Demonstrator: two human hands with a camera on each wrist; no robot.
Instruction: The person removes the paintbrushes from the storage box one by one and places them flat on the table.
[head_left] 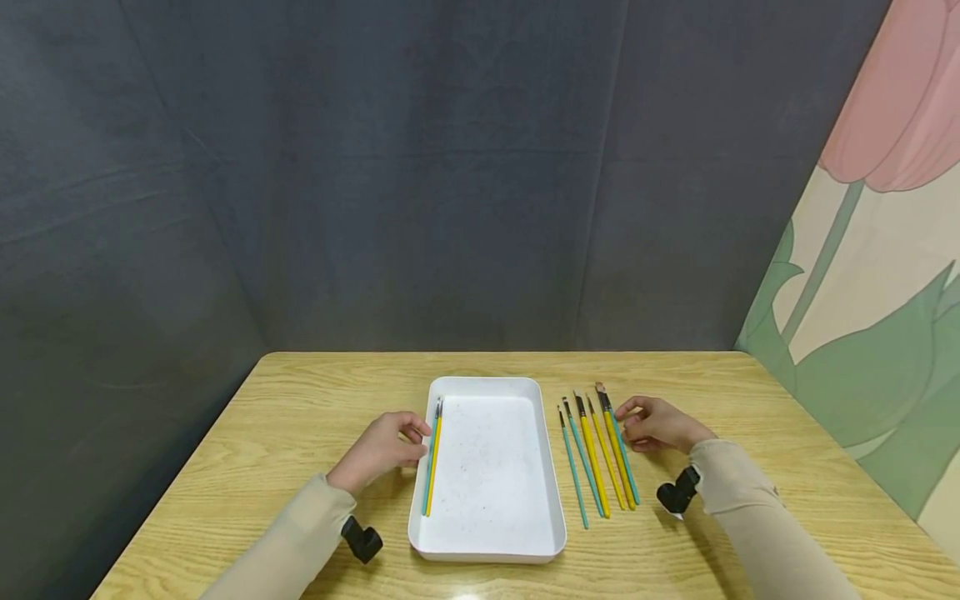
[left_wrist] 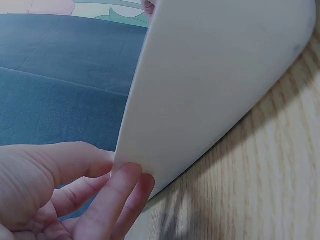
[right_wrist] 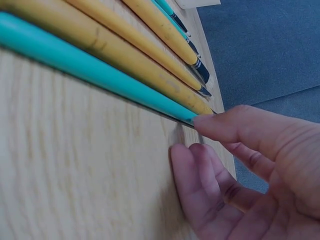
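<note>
My left hand (head_left: pixel 386 446) is at the left side of a white tray (head_left: pixel 491 475). In the left wrist view its thumb and fingers pinch the rim, the fingers lying against the outer wall. Inside the tray, along that side, lie a teal paintbrush (head_left: pixel 430 467) and a yellow paintbrush (head_left: pixel 435 450). Right of the tray is a row of several teal and yellow paintbrushes. My right hand (head_left: pixel 656 423) is at the upper right of this row. Its thumb tip touches the outermost teal paintbrush (right_wrist: pixel 100 70), while the other fingers are loosely bent below, apart from it.
The wooden table (head_left: pixel 322 387) ends at a dark grey curtain (head_left: pixel 450 208) behind. On the right stands a wall (head_left: pixel 840 275) painted with a pink tulip. A small black camera (head_left: pixel 363 540) is worn at the left wrist, another camera (head_left: pixel 678 490) at the right.
</note>
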